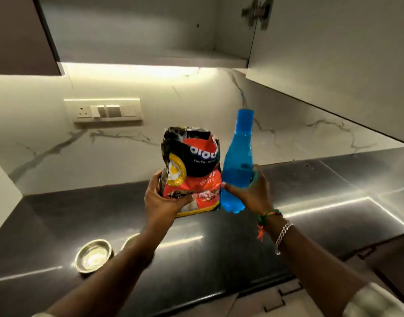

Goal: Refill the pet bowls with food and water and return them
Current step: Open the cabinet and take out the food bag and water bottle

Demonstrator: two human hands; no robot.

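Left hand (161, 201) wraps the lower edge of a red-and-black pet food bag (193, 170); right hand (250, 191) grips the lower body of a blue water bottle (237, 161). Both are held side by side, touching, above the dark tabletop (219, 248). Two steel bowls (93, 256) sit near the front-left edge, one partly hidden by the left forearm.
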